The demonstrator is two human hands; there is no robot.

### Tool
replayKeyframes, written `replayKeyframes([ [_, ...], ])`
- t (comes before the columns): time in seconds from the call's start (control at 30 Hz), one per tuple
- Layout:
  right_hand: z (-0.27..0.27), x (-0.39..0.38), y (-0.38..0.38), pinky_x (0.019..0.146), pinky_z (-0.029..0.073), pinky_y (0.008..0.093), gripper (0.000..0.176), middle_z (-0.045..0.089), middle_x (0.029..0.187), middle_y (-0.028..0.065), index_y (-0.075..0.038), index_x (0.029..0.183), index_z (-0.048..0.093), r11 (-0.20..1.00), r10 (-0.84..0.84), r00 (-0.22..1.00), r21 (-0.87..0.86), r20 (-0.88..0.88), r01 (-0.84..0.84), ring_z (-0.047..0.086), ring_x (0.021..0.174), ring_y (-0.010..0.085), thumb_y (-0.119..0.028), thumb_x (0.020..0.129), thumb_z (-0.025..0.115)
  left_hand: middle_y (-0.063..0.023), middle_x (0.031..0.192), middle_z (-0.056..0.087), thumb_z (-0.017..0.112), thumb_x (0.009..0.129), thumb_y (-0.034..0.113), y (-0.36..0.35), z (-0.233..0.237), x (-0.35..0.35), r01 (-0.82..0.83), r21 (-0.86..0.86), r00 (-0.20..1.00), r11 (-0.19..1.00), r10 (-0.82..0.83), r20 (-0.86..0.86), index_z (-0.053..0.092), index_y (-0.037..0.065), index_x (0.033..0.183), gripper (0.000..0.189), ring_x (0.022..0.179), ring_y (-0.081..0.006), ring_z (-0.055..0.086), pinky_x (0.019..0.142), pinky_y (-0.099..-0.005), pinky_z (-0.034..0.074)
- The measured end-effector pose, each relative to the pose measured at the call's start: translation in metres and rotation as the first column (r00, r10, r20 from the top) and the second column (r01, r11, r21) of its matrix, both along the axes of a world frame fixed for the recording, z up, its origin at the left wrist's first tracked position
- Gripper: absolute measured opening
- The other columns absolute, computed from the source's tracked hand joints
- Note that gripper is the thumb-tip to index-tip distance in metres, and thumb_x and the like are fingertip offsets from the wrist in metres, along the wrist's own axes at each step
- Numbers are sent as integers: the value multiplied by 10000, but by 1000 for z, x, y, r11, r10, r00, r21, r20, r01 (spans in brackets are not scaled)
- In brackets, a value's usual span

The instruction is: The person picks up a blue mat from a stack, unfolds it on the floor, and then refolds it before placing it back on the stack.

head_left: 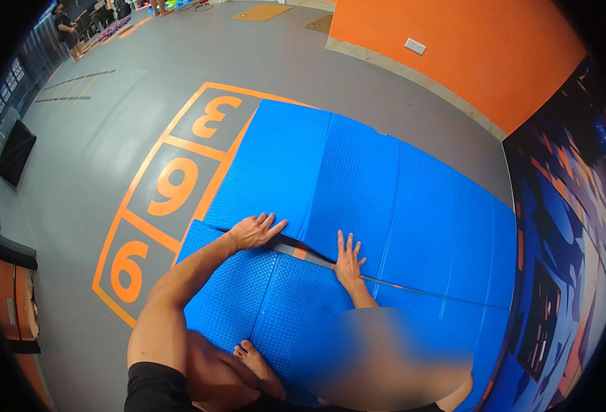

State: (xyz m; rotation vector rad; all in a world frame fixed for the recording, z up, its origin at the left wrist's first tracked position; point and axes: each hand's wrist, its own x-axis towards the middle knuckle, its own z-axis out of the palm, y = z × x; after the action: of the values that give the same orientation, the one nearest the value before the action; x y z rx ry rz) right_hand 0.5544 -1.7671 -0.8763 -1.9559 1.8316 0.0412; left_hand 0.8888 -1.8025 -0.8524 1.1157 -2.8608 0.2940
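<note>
Two blue textured folding mats lie side by side under my hands, the far mat (358,165) and the near mat (214,295). Between them runs a narrow gap (299,252), widest near the middle, where grey floor and a bit of orange line show. My left hand (251,231) rests on the near edge of the far mat, fingers stretched out and the thumb side hidden. Flat on the same mat, beside the gap, is my right hand (349,259) with its fingers spread. The far mat's panel between my hands looks slightly raised at a fold. My bare foot (255,360) is on the near mat.
Orange numbered boxes (172,185) mark the grey floor to the left. An orange wall (454,62) with an outlet (415,46) stands at the back right, a mural wall (564,206) along the right. Another person (66,31) stands far off at upper left.
</note>
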Motion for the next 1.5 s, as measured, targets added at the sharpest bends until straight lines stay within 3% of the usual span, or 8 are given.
replayKeyframes([
  [0.33, 35, 0, -5, 1177, 324, 412, 982, 333, 1546, 251, -140, 1531, 336, 923, 80, 797, -346, 599, 167, 326, 1437, 392, 275, 642, 382, -295, 1559, 249, 621, 723, -96, 16, 69, -59, -428, 615, 710, 663, 667, -225, 83, 124, 1585, 1040, 1426, -520, 254, 1104, -646, 336],
  [0.47, 56, 31, -5, 1200, 271, 369, 996, 349, 1549, 230, -90, 1534, 322, 912, 156, 713, -377, 684, 162, 315, 1457, 345, 277, 609, 376, -336, 1552, 222, 575, 705, -113, 6, 60, -67, -86, 455, 683, 886, 384, -621, 38, 64, 1582, 1044, 1428, -515, 236, 1193, -478, 254],
  [0.7, 61, 70, -11, 1110, 383, 392, 789, 419, 1500, 231, -54, 1521, 330, 886, 267, 501, -414, 823, 208, 414, 1397, 331, 138, 792, 560, -330, 1568, 215, 663, 739, 158, 16, 127, -117, 207, 621, 524, 756, 450, -723, -55, 20, 1569, 1106, 1455, -469, 241, 1183, -481, 261],
  [0.83, 67, 81, -16, 1018, 462, 398, 615, 508, 1416, 211, -30, 1478, 377, 870, 383, 246, -438, 890, 229, 527, 1289, 309, -53, 916, 626, -314, 1602, 107, 738, 777, 295, 28, 147, -141, 77, 568, 572, 819, 430, -698, -61, 4, 1562, 1157, 1466, -466, 213, 1181, -490, 262],
  [1.1, 68, 39, -12, 1065, 417, 425, 590, 585, 1336, 219, 5, 1356, 517, 973, 208, 603, -97, 770, -211, 537, 1275, 318, -196, 840, 721, -365, 1571, 107, 678, 760, 78, 21, 129, -168, -17, 509, 683, 861, 382, -623, 3, 107, 1586, 1067, 1415, -563, 211, 1159, -518, 315],
  [1.27, 60, -12, 0, 1013, 460, 383, 596, 631, 1291, 202, 1, 1314, 574, 993, 58, 673, 29, 737, -117, 596, 1206, 294, -243, 806, 766, -340, 1576, 144, 667, 750, 28, 17, 108, -197, 18, 424, 821, 905, 229, -524, 29, 120, 1588, 1058, 1391, -550, 289, 1092, -541, 408],
  [1.4, 36, -62, 0, 1105, 404, 387, 947, 456, 1475, 238, -11, 1524, 288, 933, -357, 385, 347, 851, 98, 479, 1342, 336, -132, 743, 809, -292, 1560, 246, 671, 811, 77, 9, 94, -209, -91, 420, 962, 903, 189, -198, 88, 182, 1590, 978, 1355, -560, 352, 927, -589, 532],
  [1.5, 2, -102, 1, 1130, 381, 395, 1013, 431, 1501, 229, -79, 1573, 188, 962, -55, 544, -101, 838, 253, 444, 1375, 343, -101, 752, 781, -255, 1542, 305, 550, 934, 164, 3, 66, -214, -143, 356, 983, 923, 174, -58, 169, 247, 1579, 754, 1329, -538, 410, 860, -685, 517],
])
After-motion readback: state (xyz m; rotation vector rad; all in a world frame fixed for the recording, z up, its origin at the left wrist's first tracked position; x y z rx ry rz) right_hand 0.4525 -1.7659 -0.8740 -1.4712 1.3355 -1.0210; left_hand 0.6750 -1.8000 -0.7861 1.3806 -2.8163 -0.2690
